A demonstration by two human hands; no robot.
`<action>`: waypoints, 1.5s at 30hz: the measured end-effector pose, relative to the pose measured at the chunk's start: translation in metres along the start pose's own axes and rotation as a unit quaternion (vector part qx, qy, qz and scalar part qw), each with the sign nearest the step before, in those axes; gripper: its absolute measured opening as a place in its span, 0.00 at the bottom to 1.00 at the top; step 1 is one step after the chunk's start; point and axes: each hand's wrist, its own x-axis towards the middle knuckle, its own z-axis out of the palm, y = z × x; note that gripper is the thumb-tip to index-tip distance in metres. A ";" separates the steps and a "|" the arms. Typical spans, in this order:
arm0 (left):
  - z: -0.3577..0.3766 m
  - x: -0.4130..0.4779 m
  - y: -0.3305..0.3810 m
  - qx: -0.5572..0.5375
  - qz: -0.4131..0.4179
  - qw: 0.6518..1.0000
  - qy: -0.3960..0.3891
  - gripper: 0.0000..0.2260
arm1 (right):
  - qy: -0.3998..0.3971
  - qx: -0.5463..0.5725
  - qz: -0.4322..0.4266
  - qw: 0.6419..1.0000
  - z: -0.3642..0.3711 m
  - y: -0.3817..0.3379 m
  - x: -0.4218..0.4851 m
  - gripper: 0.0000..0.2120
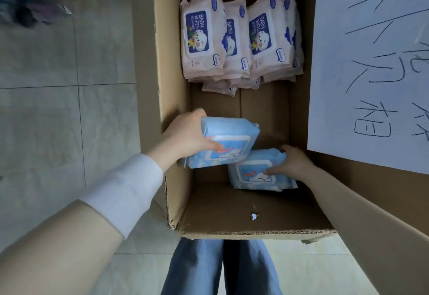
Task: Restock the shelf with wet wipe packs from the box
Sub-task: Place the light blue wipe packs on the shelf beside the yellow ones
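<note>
Fingers [210, 146] of the left hand [185, 137] are curling round one blue wipe pack [229, 139], raised a little inside the box [232, 233]. The right hand [294, 162] is gripping a second blue pack [255, 174], lower and just beside it. Picking up seems to be the step in hand; next, both packs are needing a lift clear of the walls. Farther off, pink packs [236, 39] are standing. No shelf is showing, and the paper sign [371, 74] is running off frame.

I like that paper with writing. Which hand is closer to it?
Right. The right hand grips a blue pack just beside the paper; the left hand holds another pack across the box.
</note>
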 end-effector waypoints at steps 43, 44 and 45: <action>-0.408 -0.446 -0.127 -0.557 0.197 0.731 0.340 0.17 | -0.095 0.373 -0.323 0.864 0.104 -0.277 -0.468 0.21; -0.424 -0.462 -0.148 -0.556 0.200 0.724 0.355 0.18 | -0.102 0.363 -0.333 0.865 0.120 -0.301 -0.477 0.21; -0.438 -0.477 -0.167 -0.557 0.204 0.716 0.368 0.20 | -0.108 0.350 -0.341 0.866 0.134 -0.324 -0.485 0.20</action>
